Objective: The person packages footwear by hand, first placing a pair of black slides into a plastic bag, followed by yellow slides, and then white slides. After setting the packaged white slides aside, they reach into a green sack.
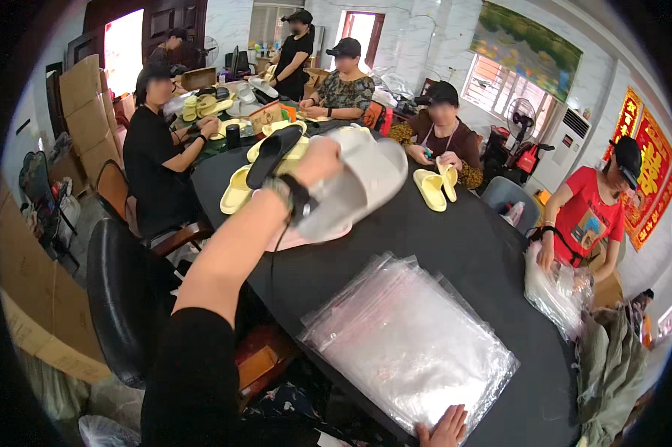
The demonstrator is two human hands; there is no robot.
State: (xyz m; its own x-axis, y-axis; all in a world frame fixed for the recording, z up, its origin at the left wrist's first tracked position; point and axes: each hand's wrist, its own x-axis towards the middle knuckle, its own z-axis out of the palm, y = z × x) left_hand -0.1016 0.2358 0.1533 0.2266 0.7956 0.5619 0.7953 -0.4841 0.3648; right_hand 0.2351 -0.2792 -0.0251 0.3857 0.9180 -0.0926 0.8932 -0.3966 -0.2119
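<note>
My left hand (321,162), closed and a little blurred, grips a pair of light grey slide slippers (377,175) over the dark table (455,246). Beneath them a pink slipper (317,237) shows only in part. Just beyond my wrist lie a black slipper (275,155) and several pale yellow slippers (237,190). At the table's near edge my right hand (446,427) rests with fingers spread, on the lower corner of a stack of clear plastic bags (418,335). Nothing shows in that hand.
Co-workers sit or stand round the table; one handles yellow slippers (436,186), another in red handles clear plastic bags (556,287). A black chair (120,298) stands close at my left. Cardboard boxes (49,298) line the left side. A green-grey sack (612,372) hangs by the right edge.
</note>
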